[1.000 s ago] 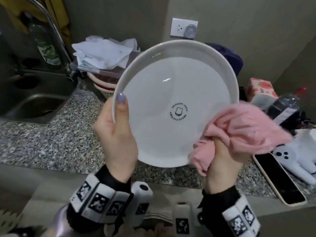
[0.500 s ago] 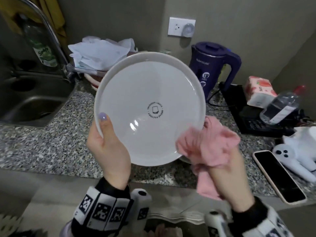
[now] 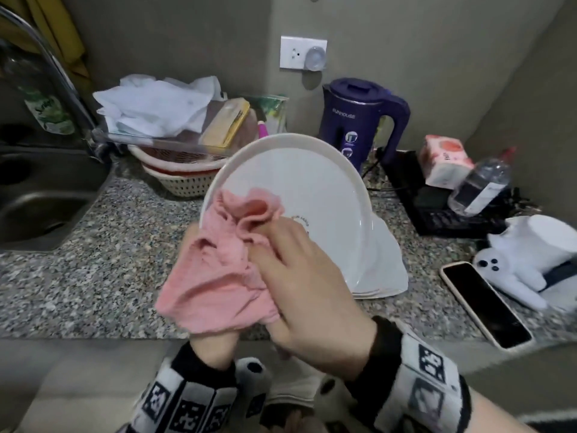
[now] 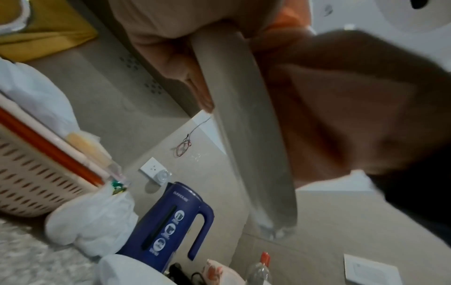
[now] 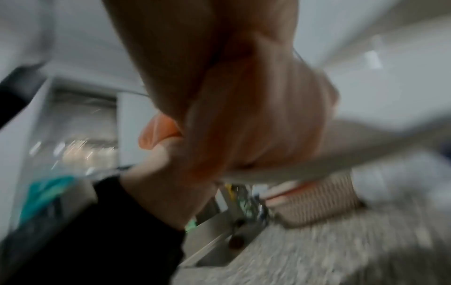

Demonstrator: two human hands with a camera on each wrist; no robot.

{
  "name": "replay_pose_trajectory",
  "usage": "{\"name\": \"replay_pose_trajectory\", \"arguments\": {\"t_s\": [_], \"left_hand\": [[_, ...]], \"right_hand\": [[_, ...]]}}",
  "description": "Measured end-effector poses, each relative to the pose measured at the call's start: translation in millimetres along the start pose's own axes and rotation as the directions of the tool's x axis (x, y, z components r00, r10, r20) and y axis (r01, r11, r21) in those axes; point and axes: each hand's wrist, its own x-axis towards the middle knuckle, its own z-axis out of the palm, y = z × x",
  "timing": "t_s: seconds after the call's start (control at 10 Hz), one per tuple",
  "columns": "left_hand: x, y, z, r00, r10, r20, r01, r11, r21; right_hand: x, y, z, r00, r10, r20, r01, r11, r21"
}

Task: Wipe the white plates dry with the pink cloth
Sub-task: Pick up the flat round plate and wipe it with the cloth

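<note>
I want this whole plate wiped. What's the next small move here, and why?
Probably sweep the right hand with the pink cloth up and to the right across the plate. In the head view the cloth is bunched over the lower left of the tilted plate, while the upper right lies uncovered.

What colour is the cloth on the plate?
Pink cloth against the white plate; head view shows it best.

Head view down over counter (image 3: 78,276); wrist views close, upward, sharing plate (image 4: 246,119)
</note>
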Motion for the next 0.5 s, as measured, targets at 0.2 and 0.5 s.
{"name": "replay_pose_trajectory", "arguments": {"t_s": [0.2, 0.5], "left_hand": [[29, -31, -9, 0.97, -0.167, -0.179, -0.065, 0.526, -0.848], [37, -17, -2, 0.957, -0.173, -0.234, -0.109, 0.532, -0.84]], "right_hand": [[25, 52, -48, 0.952, 0.216, -0.216, -0.262, 0.941, -0.216], [-19, 0, 7, 0.955, 0.11, 0.277, -0.133, 0.989, 0.066]]}}
